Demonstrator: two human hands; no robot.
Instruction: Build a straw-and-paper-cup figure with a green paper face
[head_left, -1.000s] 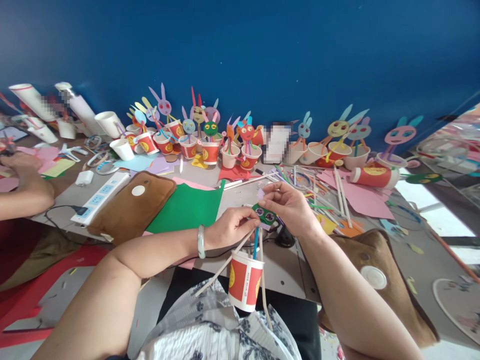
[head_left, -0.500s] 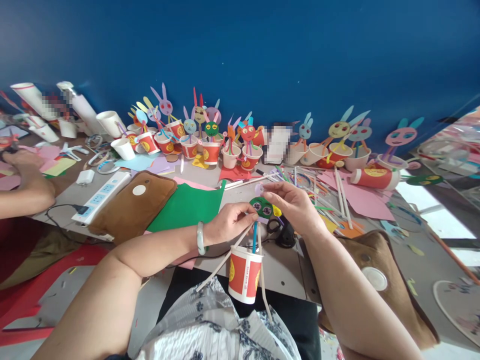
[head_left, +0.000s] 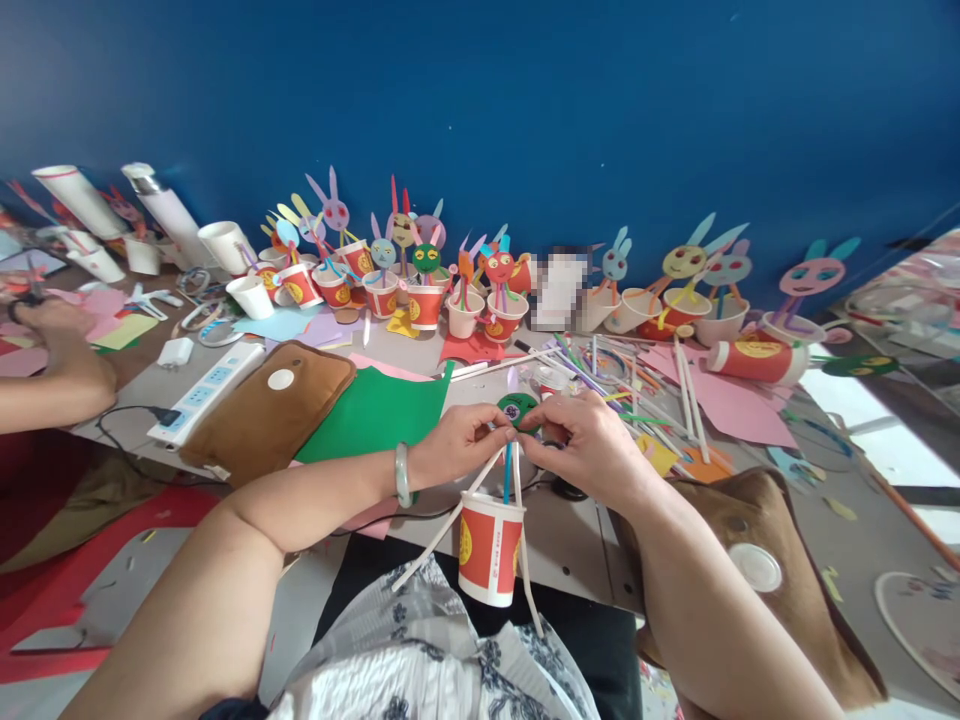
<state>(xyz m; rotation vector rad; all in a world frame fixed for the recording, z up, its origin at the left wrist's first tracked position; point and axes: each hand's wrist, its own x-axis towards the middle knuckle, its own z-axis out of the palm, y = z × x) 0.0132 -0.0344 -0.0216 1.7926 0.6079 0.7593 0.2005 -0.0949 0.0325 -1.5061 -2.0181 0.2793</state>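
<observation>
A green paper face [head_left: 516, 409] with patterned eyes is between my hands at the centre, above a blue stem [head_left: 508, 474]. The stem rises from a red and white paper cup [head_left: 489, 550] over my lap, with pale strips hanging on both sides. My left hand [head_left: 469, 443], below a pale bracelet, pinches the lower left edge of the face. My right hand [head_left: 577, 440] is closed at the face's lower right, fingertips close to the left ones. Its fingers cover part of the face, and anything small between them is hidden.
Decorated paper cups [head_left: 424, 300] line the wall. Green paper [head_left: 375, 410], a brown cushion [head_left: 270, 410] and a power strip [head_left: 206, 390] lie left. Straws and scraps [head_left: 600, 370] lie behind my right hand, another brown cushion [head_left: 772, 570] right. Another person's hand [head_left: 52, 315] is far left.
My right hand has come down and left from above the face to its lower edge, beside my left hand. The pale piece it held is no longer clearly visible. My left hand has barely moved.
</observation>
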